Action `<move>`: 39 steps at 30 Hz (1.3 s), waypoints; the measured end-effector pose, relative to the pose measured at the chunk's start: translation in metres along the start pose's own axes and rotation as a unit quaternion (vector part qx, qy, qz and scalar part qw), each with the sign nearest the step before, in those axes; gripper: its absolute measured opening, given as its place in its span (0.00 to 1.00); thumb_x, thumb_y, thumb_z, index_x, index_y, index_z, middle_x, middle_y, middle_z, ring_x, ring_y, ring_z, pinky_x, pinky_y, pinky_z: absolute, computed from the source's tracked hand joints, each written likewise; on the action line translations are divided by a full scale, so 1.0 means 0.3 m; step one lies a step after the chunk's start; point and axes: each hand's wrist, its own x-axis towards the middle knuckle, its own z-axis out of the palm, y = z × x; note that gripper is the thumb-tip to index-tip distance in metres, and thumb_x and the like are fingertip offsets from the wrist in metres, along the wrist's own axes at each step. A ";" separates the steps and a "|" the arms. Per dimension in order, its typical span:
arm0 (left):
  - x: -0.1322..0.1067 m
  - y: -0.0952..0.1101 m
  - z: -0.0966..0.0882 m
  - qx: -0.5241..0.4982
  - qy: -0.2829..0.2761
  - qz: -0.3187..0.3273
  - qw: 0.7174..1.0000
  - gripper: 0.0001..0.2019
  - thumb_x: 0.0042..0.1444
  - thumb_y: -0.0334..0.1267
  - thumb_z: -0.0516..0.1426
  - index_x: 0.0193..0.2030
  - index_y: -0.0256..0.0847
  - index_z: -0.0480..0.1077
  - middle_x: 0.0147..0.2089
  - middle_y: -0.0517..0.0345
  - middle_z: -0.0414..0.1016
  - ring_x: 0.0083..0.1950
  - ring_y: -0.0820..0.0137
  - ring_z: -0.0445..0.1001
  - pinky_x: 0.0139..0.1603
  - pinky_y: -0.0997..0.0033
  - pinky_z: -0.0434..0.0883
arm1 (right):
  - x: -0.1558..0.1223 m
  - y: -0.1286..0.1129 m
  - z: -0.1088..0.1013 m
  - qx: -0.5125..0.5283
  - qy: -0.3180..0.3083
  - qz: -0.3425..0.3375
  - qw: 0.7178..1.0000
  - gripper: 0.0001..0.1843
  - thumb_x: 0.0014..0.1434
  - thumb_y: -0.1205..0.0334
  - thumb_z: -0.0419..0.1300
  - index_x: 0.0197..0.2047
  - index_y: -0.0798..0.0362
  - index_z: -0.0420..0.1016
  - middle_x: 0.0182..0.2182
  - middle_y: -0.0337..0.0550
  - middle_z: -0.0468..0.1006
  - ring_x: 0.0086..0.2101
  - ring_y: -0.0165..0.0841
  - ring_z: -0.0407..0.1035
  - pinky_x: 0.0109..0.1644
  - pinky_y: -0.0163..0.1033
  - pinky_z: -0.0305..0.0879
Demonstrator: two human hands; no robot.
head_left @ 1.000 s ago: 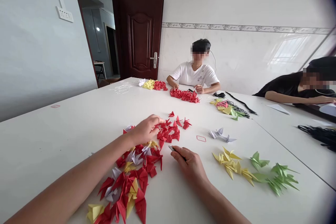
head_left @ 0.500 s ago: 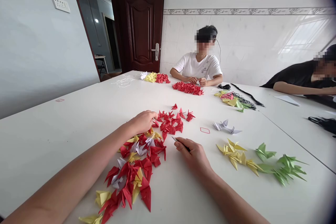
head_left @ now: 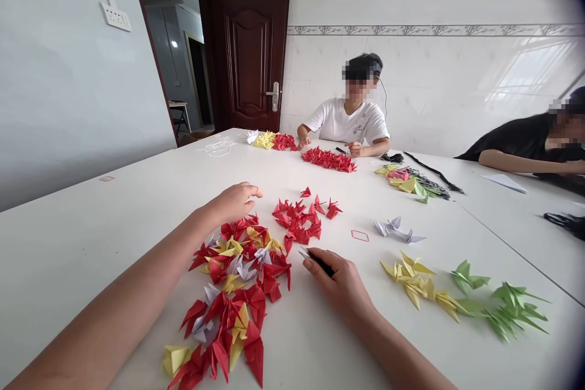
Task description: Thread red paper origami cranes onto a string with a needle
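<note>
My left hand (head_left: 236,201) is open, thumb apart from the fingers, above the far end of a mixed heap of folded paper cranes (head_left: 223,304) in red, yellow and pale lilac. To its right lies a group of red paper cranes (head_left: 299,219). My right hand (head_left: 340,280) is closed around a black-handled tool with a pointed metal tip (head_left: 325,263); its exact kind is unclear. The tip points at the gap between the mixed heap and the red group. Nothing shows in my left hand.
On the right lie yellow cranes (head_left: 415,283), green cranes (head_left: 507,308) and lilac cranes (head_left: 397,230). Across the white table (head_left: 150,213) sits a person in a white shirt (head_left: 350,122) behind red cranes (head_left: 326,159). Another person in black (head_left: 516,137) leans in at far right.
My left hand has moved left, away from the red cranes, and its fingers have parted. My right hand keeps its hold on the tool. The view has tipped slightly upward.
</note>
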 end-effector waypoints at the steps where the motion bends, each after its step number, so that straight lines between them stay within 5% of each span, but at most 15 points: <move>1: 0.000 -0.016 -0.004 0.015 -0.012 -0.010 1.000 0.17 0.51 0.31 0.47 0.45 0.39 0.70 0.48 0.53 0.71 0.48 0.65 0.70 0.48 0.68 0.66 | 0.000 0.000 0.000 0.002 0.000 0.002 1.000 0.20 0.57 0.51 0.51 0.44 0.53 0.75 0.36 0.45 0.78 0.33 0.37 0.70 0.34 0.35 0.65; 8: 0.011 -0.069 0.054 -0.023 -0.077 0.029 0.996 0.17 0.49 0.30 0.47 0.41 0.44 0.73 0.45 0.58 0.74 0.44 0.68 0.71 0.46 0.73 0.65 | 0.002 0.000 0.005 0.005 0.006 -0.003 1.000 0.19 0.56 0.52 0.53 0.44 0.54 0.75 0.35 0.45 0.78 0.32 0.36 0.70 0.33 0.35 0.64; 14: 0.019 -0.076 0.072 -0.037 -0.038 0.032 0.998 0.12 0.49 0.32 0.49 0.31 0.42 0.74 0.35 0.57 0.75 0.36 0.69 0.72 0.38 0.74 0.66 | 0.002 -0.001 0.008 -0.003 0.005 -0.024 1.000 0.16 0.57 0.54 0.52 0.41 0.53 0.76 0.31 0.42 0.78 0.29 0.33 0.69 0.31 0.33 0.62; 21: -0.007 0.074 0.032 -0.172 0.060 0.007 0.983 0.10 0.52 0.40 0.50 0.33 0.39 0.71 0.35 0.57 0.75 0.35 0.70 0.73 0.38 0.74 0.67 | 0.002 -0.004 0.006 0.000 0.008 -0.027 1.000 0.16 0.57 0.54 0.52 0.41 0.52 0.76 0.32 0.42 0.78 0.29 0.33 0.69 0.31 0.33 0.62; 25: -0.033 0.174 0.050 -0.258 0.046 0.011 0.965 0.09 0.52 0.41 0.52 0.32 0.39 0.69 0.29 0.59 0.75 0.31 0.70 0.73 0.34 0.75 0.68 | 0.000 -0.003 0.006 0.005 0.012 -0.024 1.000 0.16 0.58 0.53 0.52 0.41 0.53 0.75 0.32 0.42 0.78 0.29 0.33 0.69 0.31 0.33 0.62; 33: -0.050 0.223 0.120 -0.235 0.077 0.040 0.968 0.09 0.51 0.33 0.51 0.39 0.40 0.68 0.40 0.55 0.76 0.37 0.70 0.75 0.38 0.75 0.71 | -0.011 0.005 0.008 0.028 0.066 -0.047 0.996 0.18 0.58 0.53 0.51 0.43 0.55 0.74 0.29 0.43 0.76 0.29 0.32 0.68 0.33 0.32 0.63; 39: -0.076 0.276 0.119 -0.210 0.049 0.048 0.975 0.16 0.51 0.31 0.50 0.46 0.40 0.68 0.43 0.54 0.75 0.41 0.69 0.74 0.41 0.75 0.71 | -0.010 0.009 0.015 0.028 0.066 -0.055 0.996 0.17 0.58 0.54 0.52 0.42 0.55 0.75 0.27 0.42 0.75 0.28 0.31 0.68 0.30 0.31 0.63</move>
